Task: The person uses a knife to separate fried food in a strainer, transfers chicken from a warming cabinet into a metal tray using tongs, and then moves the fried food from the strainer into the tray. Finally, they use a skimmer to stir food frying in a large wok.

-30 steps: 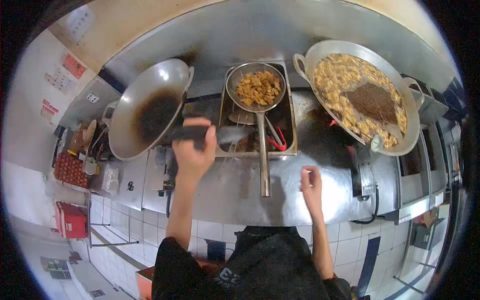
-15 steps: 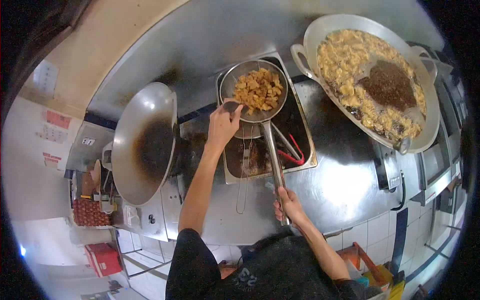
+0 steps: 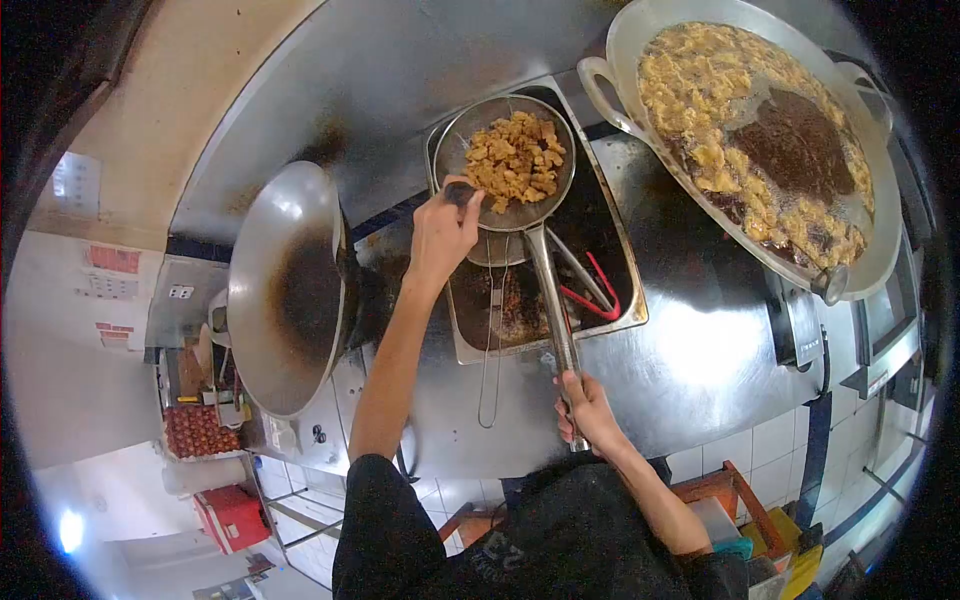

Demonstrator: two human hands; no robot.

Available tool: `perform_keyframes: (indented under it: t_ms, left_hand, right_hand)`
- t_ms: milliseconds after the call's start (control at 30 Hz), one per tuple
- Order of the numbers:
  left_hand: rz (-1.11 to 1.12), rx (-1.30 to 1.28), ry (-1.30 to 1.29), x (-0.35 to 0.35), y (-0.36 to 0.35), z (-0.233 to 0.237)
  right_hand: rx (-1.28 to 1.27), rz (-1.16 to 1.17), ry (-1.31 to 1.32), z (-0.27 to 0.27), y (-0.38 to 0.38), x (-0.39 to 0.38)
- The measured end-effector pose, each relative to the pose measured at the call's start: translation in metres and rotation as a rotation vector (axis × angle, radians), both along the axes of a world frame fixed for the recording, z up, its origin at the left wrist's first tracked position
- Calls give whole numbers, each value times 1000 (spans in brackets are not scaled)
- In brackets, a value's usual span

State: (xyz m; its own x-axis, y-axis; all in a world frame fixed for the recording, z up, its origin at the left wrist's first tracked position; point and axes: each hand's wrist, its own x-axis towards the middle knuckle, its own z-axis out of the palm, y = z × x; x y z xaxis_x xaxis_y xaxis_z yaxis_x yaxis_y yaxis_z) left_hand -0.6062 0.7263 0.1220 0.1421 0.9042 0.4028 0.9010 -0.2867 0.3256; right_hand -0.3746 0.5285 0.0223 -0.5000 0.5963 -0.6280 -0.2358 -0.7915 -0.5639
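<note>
Golden fried pieces [image 3: 516, 165] lie in a round mesh strainer [image 3: 548, 205] above a rectangular metal pan [image 3: 470, 352]. The strainer's long metal handle is gripped near its end by my right hand [image 3: 590, 412]. At the strainer's left rim my left hand [image 3: 446, 228] is closed around a dark rounded piece; what it belongs to is hidden. Below the strainer, a second strainer with a thin wire handle [image 3: 490, 370] rests across the pan, its bowl mostly covered. Tongs with a red edge [image 3: 600, 300] lie in the pan on the right.
A large wok of bubbling oil with frying pieces [image 3: 705, 150] stands at the right. Another wok [image 3: 285, 290], browned inside, is tilted at the left. The steel counter [image 3: 690, 370] runs between them. A tray of eggs [image 3: 203, 430] sits far left.
The view has shifted slightly. The fried pieces have moved a little within the strainer and look more heaped. Both hands keep their holds.
</note>
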Motion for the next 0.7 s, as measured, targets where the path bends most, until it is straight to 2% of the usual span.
perform_keyframes:
  t_ms: [100, 133, 233, 300, 367, 500, 600, 667, 700]
  left_hand:
    - [-79, 98, 91, 7, 17, -14]
    - [-26, -5, 59, 11, 20, -13]
    - [-110, 38, 104, 21, 18, -15]
    - [-136, -50, 34, 19, -12, -16]
    - [-358, -179, 286, 1, -39, -17]
    - [-306, -284, 346, -34, -79, -12]
    - [-305, -188, 250, -45, -90, -12]
    - [-156, 122, -116, -46, -89, -31]
    - [-153, 132, -124, -45, -89, -30]
  right_hand:
    - [21, -14, 2, -1, 5, 6]
    - [23, -24, 8, -2, 6, 9]
    - [35, -44, 25, -3, 5, 10]
    - [23, -40, 31, -2, -2, 10]
    - [12, -36, 36, 3, -8, 6]
    - [3, -29, 42, 9, -18, 0]
    - [24, -26, 52, 11, -24, -7]
    - [24, -22, 56, 12, -28, -12]
    - [39, -20, 49, 13, -30, -13]
